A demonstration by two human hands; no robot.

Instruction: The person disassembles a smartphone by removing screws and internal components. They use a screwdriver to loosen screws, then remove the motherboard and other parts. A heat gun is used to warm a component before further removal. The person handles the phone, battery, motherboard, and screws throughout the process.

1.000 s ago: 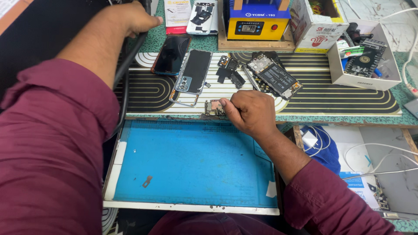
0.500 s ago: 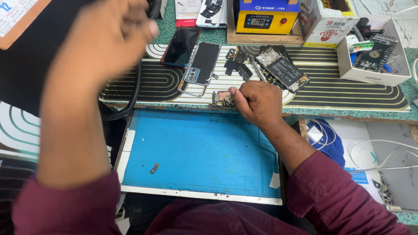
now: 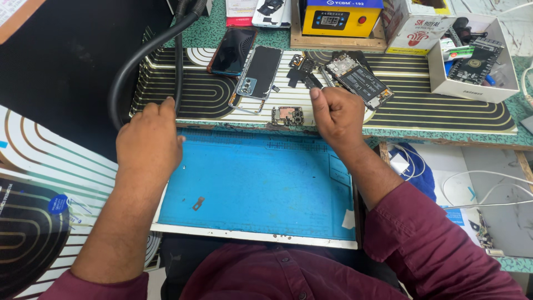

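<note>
Two hands rest at the far edge of a blue work mat [image 3: 255,178] in the head view: the left hand [image 3: 147,144] lies loosely curled and empty beside a black hose [image 3: 139,61]. The right hand [image 3: 338,114] is clenched, thumb up, just right of a small circuit board [image 3: 287,116], kept within easy reach with the opened phone parts [image 3: 258,72] beyond.

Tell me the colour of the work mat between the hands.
Blue mat, seen in the head view.

left hand [image 3: 147,141], blue mat [image 3: 261,183], right hand [image 3: 338,114]

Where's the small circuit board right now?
In the head view, the small circuit board lies on the striped mat's near edge, just left of the right hand, above the blue mat.
</note>
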